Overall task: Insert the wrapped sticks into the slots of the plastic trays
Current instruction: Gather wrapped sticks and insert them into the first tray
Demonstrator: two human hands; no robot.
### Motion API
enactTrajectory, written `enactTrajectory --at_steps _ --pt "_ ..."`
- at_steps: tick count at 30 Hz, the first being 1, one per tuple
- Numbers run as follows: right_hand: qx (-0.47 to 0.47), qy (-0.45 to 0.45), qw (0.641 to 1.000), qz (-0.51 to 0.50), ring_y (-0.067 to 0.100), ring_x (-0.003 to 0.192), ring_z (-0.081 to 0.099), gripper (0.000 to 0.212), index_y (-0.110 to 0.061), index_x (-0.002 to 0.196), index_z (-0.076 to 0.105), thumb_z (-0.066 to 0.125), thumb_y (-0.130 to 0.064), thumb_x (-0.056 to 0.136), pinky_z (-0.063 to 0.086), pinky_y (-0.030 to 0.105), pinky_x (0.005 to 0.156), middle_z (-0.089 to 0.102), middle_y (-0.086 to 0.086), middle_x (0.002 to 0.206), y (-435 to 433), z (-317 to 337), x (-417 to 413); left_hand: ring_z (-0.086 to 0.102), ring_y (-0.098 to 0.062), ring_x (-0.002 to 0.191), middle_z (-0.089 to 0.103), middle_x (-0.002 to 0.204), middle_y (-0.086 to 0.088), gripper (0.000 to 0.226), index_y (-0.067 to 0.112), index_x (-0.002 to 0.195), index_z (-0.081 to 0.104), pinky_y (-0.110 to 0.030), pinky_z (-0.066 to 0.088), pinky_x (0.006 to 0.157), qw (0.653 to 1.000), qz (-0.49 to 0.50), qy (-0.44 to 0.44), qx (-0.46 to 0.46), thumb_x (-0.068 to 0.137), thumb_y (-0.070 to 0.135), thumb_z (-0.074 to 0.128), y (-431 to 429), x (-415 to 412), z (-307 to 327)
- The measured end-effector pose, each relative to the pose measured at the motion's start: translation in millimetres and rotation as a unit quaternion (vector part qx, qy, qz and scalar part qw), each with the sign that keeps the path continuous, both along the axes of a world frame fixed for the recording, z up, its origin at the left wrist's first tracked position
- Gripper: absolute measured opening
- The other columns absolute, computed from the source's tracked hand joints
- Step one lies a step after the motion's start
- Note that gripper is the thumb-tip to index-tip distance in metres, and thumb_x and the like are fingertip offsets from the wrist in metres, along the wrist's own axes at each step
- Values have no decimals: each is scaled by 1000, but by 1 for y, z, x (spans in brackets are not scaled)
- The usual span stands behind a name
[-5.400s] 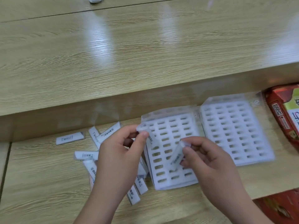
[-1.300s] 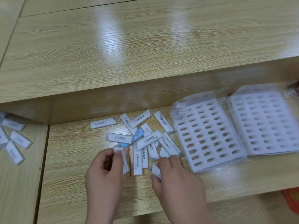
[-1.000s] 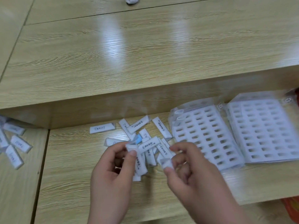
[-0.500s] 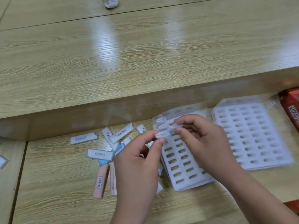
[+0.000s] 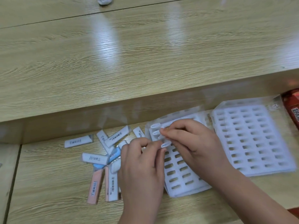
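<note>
Here the left hand [image 5: 142, 168] has its fingers curled, with thumb and forefinger pinching a stick [image 5: 165, 144] that stands end-up over the far left part of the near tray [image 5: 182, 181]. The right hand [image 5: 195, 147] reaches in from the right, its fingertips bunched together just above that stick. Blur hides whether it grips anything, so I cannot tell. Two seated sticks [image 5: 155, 126] stand in the slots at the tray's far left corner, just beyond the fingers. The far tray [image 5: 252, 143] lies beside the near one on the right, all its visible slots unfilled. Loose sticks [image 5: 95, 158], white, blue and pink, lie scattered to the left of the left hand. Everything rests on a pale wood table [image 5: 48, 199]. A higher wooden shelf [image 5: 129, 54] runs behind, glossy with light streaks. A red packet [image 5: 292, 107] sits at the right edge.
</note>
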State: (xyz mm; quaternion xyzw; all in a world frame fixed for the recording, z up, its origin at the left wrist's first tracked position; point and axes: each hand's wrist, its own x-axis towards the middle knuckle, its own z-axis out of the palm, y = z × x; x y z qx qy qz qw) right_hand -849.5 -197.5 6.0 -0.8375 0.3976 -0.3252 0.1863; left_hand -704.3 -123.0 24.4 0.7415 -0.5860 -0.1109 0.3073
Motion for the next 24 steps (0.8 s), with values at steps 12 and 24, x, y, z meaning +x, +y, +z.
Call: enactTrajectory --at_steps 12,24 --pt "-114 60 992 8 20 89 69 33 -15 105 75 63 5 82 55 36 58 73 -4 105 8 -6 -6 59 -9 81 49 91 21 19 41 105 69 -33 53 65 984 65 167 0 86 42 66 7 -2 -12" --pt "33 63 995 -69 5 82 64 26 -25 110 69 55 -33 90 50 17 61 64 -11 104 100 19 71 58 -8 88 54 101 19 34 36 108 68 -23 42 68 981 150 96 82 75 46 72 57 96 -15"
